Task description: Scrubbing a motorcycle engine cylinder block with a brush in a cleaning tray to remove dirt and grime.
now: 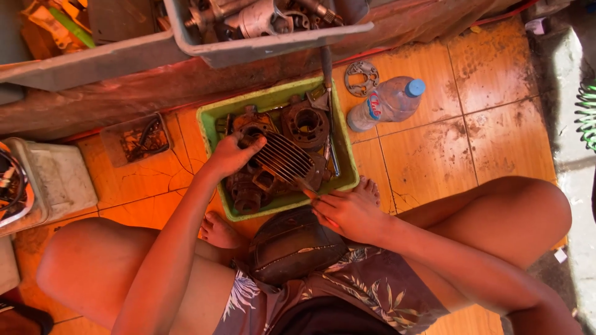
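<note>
- Hands work over a green tray [214, 118] on the orange tiled floor [496, 136], between the person's bare feet.
- Left hand [231, 155] – grip closed on the finned engine part [282, 158], which lies in the tray's near half.
- Right hand [347, 214] at the tray's near edge, fingers pinched on a small tool [307, 186] touching the fins.
- Beyond the tray's far right corner – a plastic bottle [388, 100] and a metal gasket plate [362, 77].

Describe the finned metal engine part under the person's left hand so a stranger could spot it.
Find the green plastic tray on the orange tiled floor. The left hand grips a dark finned metal cylinder there. Unlike the neighbouring round-bored engine piece, it shows parallel cooling fins.
</note>
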